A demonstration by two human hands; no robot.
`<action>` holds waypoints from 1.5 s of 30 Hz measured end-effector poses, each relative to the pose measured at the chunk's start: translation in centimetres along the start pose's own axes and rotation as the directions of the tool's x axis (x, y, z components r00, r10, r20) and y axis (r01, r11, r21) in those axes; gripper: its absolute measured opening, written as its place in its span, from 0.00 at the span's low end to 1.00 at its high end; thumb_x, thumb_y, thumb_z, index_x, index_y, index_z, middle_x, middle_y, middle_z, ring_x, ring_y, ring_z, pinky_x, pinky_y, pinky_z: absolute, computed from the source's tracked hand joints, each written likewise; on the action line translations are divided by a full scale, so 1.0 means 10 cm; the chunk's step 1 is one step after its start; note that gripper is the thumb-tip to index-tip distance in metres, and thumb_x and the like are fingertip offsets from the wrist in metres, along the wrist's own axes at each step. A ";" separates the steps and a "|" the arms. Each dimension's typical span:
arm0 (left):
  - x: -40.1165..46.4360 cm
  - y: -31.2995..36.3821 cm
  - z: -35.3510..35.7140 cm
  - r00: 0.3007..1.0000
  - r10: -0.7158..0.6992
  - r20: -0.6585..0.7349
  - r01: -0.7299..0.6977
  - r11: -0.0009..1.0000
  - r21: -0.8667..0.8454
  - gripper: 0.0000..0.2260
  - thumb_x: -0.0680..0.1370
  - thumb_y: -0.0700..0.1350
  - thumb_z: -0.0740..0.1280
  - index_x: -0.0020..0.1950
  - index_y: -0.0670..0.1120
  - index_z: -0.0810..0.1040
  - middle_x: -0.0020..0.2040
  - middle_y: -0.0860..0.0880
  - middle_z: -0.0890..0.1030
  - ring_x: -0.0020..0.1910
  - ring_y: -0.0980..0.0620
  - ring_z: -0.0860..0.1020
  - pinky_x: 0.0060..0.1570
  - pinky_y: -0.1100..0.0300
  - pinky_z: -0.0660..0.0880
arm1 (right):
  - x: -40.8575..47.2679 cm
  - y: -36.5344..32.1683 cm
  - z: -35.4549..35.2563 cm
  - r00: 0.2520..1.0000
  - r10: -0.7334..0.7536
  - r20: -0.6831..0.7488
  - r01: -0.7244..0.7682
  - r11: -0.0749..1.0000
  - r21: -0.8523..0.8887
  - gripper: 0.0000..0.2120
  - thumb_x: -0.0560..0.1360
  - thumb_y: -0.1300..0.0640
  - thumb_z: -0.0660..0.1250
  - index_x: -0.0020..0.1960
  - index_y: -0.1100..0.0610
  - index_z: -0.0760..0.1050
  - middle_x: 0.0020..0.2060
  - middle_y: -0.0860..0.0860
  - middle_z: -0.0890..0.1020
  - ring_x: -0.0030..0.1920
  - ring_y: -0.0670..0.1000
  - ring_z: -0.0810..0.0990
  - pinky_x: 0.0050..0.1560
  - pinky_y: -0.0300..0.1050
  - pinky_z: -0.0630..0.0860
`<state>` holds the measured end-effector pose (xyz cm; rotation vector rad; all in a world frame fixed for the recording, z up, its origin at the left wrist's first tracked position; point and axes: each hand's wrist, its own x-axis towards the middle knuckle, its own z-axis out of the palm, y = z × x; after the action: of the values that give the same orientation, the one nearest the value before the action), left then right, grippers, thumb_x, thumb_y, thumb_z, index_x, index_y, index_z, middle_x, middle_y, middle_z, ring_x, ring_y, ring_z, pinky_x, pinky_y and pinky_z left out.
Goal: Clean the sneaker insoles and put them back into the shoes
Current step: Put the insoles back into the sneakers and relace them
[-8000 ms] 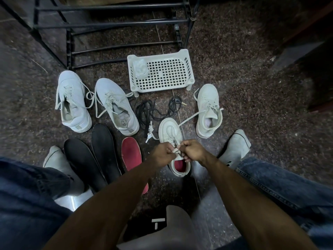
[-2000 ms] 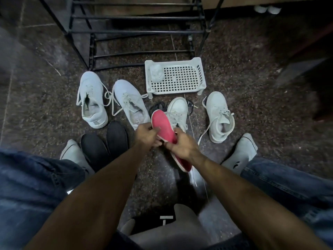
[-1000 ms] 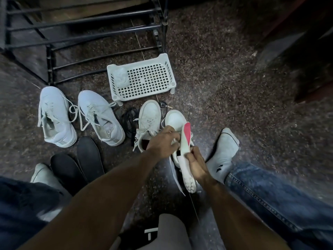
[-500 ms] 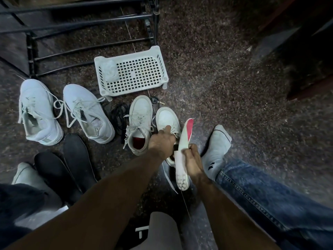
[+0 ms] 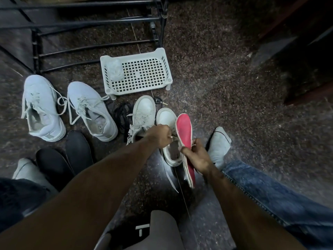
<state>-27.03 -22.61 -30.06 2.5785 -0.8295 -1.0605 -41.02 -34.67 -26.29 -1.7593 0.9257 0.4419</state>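
Down on the dark floor (image 5: 225, 87), between two blue-jean legs, a person works with both hands. Close to the camera sits a grey thing (image 5: 162, 230) with a white T on it.

The right hand (image 5: 197, 156) is closed around the middle of the red insole (image 5: 184, 136). Its red side now faces up more than it did half a second ago, when it stood on its edge. Its front end points away, over the floor just right of the open shoe (image 5: 170, 141). It is not in the shoe yet.

The left hand (image 5: 161, 135) is shut on the tongue or laces of that shoe, pulling the mouth wide. It has slid a bit toward the heel since then. A loose lace (image 5: 170, 179) trails back from the shoe.

Just left, touching the open shoe, is the second shoe (image 5: 143, 116); the left arm now hides its red inside. A white sock foot (image 5: 219, 145) rests right of the insole, and another (image 5: 27, 170) is far left.

Two black insoles (image 5: 64, 156) lie flat beside the left foot. Past them stand two more white shoes (image 5: 66, 107) with loose laces. Black cords (image 5: 122, 114) curl between the pairs.

Farther off is a white basket (image 5: 142, 73) with holes, upside down, with a pale cloth (image 5: 115, 69) on top. Behind it stands a black rack (image 5: 90, 24).
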 end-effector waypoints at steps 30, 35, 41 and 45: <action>-0.09 0.00 0.00 0.997 -0.083 0.007 0.083 0.988 -0.127 0.08 0.74 0.49 0.69 0.50 0.48 0.82 0.51 0.46 0.83 0.51 0.44 0.81 0.51 0.54 0.78 | -0.09 -0.31 0.54 0.986 -0.008 -0.166 -0.101 0.764 -0.637 0.25 0.73 0.40 0.63 0.61 0.57 0.69 0.57 0.56 0.78 0.55 0.61 0.79 0.52 0.52 0.76; -0.11 -0.01 0.03 0.995 -0.100 0.012 0.101 0.987 -0.128 0.09 0.75 0.49 0.69 0.52 0.47 0.80 0.51 0.46 0.83 0.50 0.45 0.81 0.52 0.52 0.78 | -0.27 -0.05 0.48 0.989 0.027 -0.147 -0.093 0.880 -0.466 0.25 0.73 0.42 0.67 0.61 0.55 0.64 0.56 0.57 0.77 0.54 0.63 0.78 0.52 0.54 0.76; -0.12 0.00 0.01 0.994 -0.106 0.022 0.108 0.983 -0.147 0.06 0.75 0.48 0.69 0.48 0.47 0.80 0.49 0.47 0.83 0.50 0.45 0.81 0.52 0.52 0.78 | -0.36 0.20 0.34 0.932 0.309 -0.192 -0.312 0.950 0.015 0.12 0.73 0.54 0.72 0.36 0.60 0.76 0.33 0.58 0.81 0.30 0.56 0.79 0.30 0.56 0.81; -0.16 0.01 0.05 0.995 -0.102 0.012 0.102 0.987 -0.128 0.10 0.75 0.49 0.70 0.54 0.48 0.81 0.51 0.48 0.83 0.51 0.46 0.81 0.54 0.52 0.78 | -0.13 0.03 0.44 0.928 0.325 -0.184 -0.310 0.945 0.105 0.13 0.74 0.56 0.71 0.34 0.57 0.73 0.34 0.56 0.79 0.28 0.53 0.78 0.28 0.52 0.81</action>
<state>-28.34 -21.76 -29.48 2.5343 -0.6146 -1.1107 -41.46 -30.19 -27.26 -1.6092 1.3649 0.4358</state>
